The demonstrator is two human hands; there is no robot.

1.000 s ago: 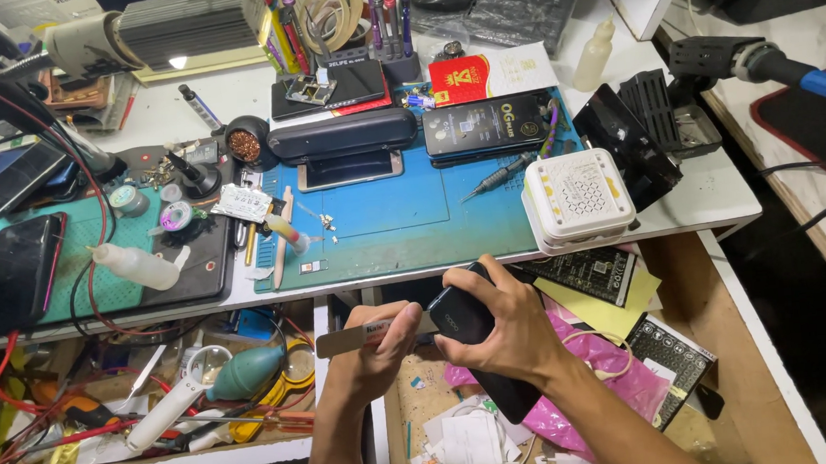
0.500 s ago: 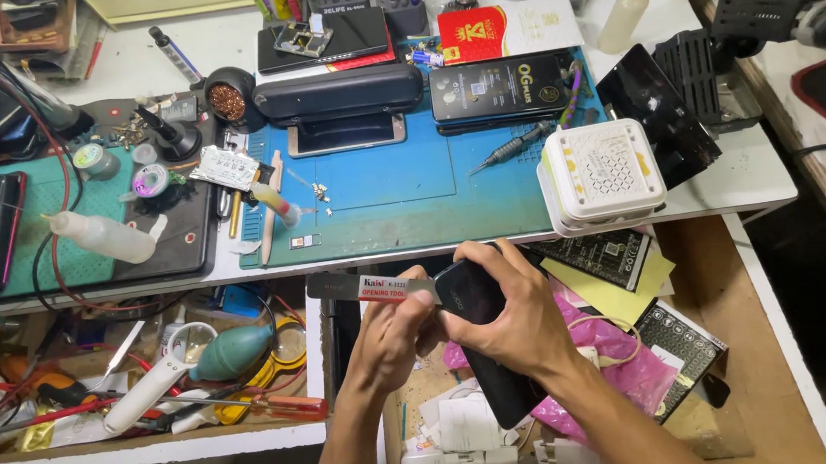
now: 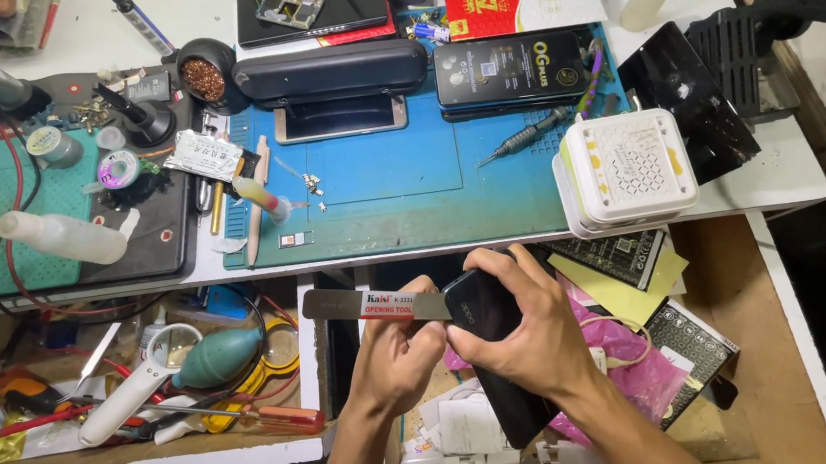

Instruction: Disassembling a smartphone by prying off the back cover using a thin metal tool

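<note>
Nearest to where the person sits, the right hand is wrapped round a black smartphone, fingers curled shut over its top edge and thumb pressed on its back. The phone's long axis runs from up near the fingers down and slightly right toward the person's lap, its upper end tilted toward the table edge. Just left of it, the left hand pinches a flat metal opening tool, fingers closed tight on the blade. The tool lies nearly level, its long axis running left to right, its right end meeting the phone's upper left edge, its free end pointing away to the left.

Left of the left hand, an open drawer holds a teal dust blower, a white-framed magnifier and a red-handled screwdriver. Right of the right hand there is pink plastic wrap and a yellow sheet.

Beyond the fingers, on the table, lies a blue work mat, with a white boxy device at its right end, a precision screwdriver, a clear squeeze bottle off to the left, and a second phone face up farther back.
</note>
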